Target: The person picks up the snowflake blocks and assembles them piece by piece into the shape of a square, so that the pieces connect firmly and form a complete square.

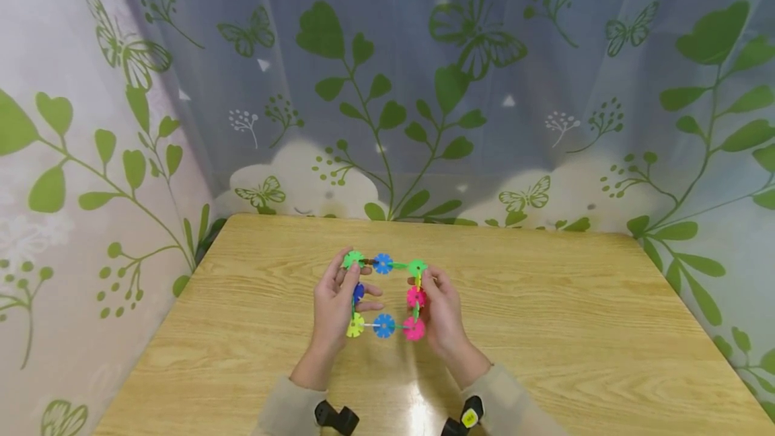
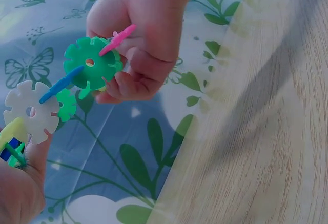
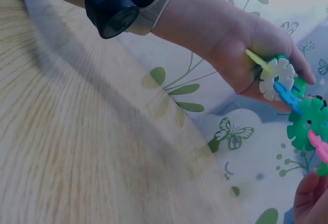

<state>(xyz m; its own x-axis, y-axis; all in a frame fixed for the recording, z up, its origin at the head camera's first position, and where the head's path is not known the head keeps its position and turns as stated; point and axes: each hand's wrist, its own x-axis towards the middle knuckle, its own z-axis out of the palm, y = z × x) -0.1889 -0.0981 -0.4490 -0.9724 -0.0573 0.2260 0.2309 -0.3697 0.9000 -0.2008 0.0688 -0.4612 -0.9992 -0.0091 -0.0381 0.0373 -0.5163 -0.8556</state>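
Between my two hands is a square ring of notched plastic snowflake discs, raised off the table. Blue discs sit midway along its upper and lower sides, with a pink disc and a yellow disc at the lower corners. My left hand pinches the left side, thumb by the upper green disc. On the opposite side, my right hand grips near the other green disc. White and green discs show edge-joined in the left wrist view. Fingers partly hide both sides.
A wood-grain table lies under the hands. Behind it and to the left hangs a curtain printed with leaves and butterflies. Black devices are strapped on both wrists.
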